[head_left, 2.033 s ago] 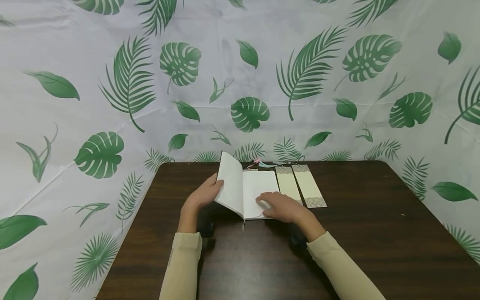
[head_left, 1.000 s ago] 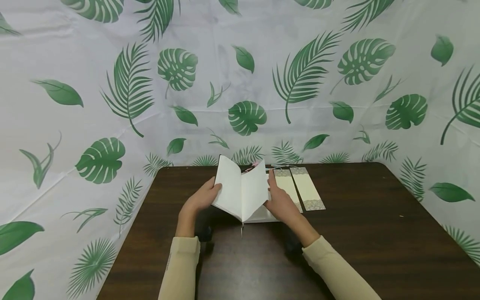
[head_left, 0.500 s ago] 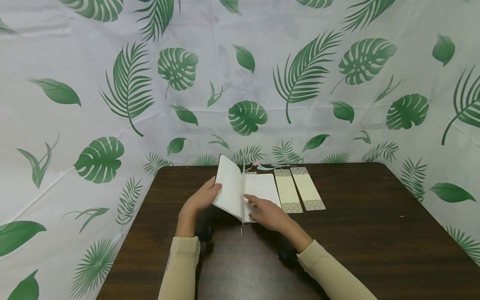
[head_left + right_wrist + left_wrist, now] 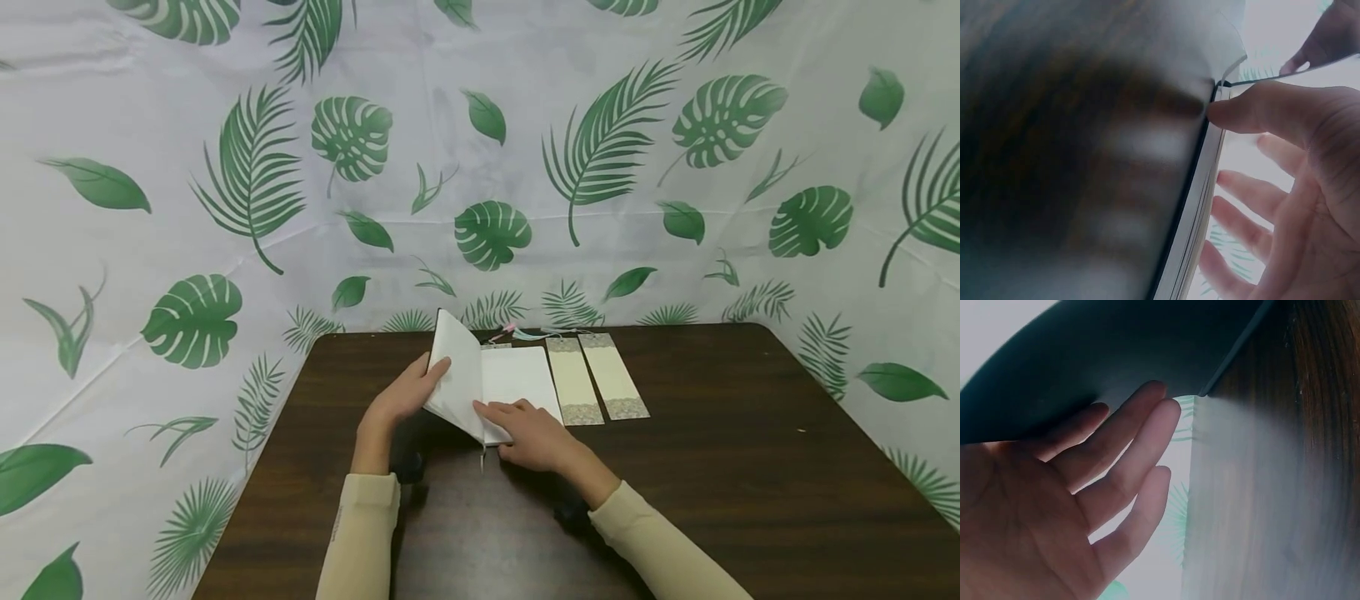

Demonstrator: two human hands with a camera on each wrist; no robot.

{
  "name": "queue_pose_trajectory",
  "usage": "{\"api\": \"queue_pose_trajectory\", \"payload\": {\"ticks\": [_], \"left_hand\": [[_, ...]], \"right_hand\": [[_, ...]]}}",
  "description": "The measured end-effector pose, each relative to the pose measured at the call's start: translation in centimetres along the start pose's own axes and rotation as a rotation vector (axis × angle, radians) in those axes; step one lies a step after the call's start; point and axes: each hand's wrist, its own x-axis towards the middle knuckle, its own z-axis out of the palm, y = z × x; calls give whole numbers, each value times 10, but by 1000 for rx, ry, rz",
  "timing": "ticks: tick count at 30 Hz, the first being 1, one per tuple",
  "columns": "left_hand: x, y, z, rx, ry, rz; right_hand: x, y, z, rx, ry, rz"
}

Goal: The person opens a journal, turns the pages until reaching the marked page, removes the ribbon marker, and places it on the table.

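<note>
An open notebook [image 4: 516,379] with blank white pages lies on the table, its left half [image 4: 455,367] raised at a slant. My left hand [image 4: 408,390] holds that left half, thumb on the page and fingers behind; in the left wrist view the fingers [image 4: 1138,450] lie against the dark cover [image 4: 1104,356]. My right hand [image 4: 534,433] rests at the lower part of the right page, index finger reaching to the centre fold. In the right wrist view its thumb is at the notebook's lower edge [image 4: 1194,206], the other fingers loosely spread above the page. A ribbon end [image 4: 482,458] hangs below the spine.
Right of the notebook lie two cream bookmarks, the nearer one [image 4: 576,383] beside the page and the other [image 4: 615,377] farther right. A pink tassel [image 4: 510,327] and a pale blue tassel [image 4: 528,335] lie behind the notebook on the dark wooden table [image 4: 735,467].
A page that my right hand lifted has gone over to the left half. My right hand has moved left and down to the fold. The left hand keeps its hold.
</note>
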Motion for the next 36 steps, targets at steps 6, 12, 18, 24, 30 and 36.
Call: {"api": "queue_pose_trajectory", "payload": {"ticks": [6,12,18,24,30,36], "left_hand": [[2,-4,-2,19,-24,25],[3,-8,-3,20,-22,34],[3,-7,-3,8,-35,15],[3,-6,-3,-13,-38,1],[3,-6,-4,-20,-55,28],[3,-8,-4,-19,-51,28]], "right_hand": [[-3,-1,-1,42,-15,12],[-3,3,-2,57,-47,-11],[-1,13,-6,20,-91,-17],[-1,27,-13,36,-99,3],[-4,35,-18,80,-97,20],[-5,38,-22,103,-96,-2]]}}
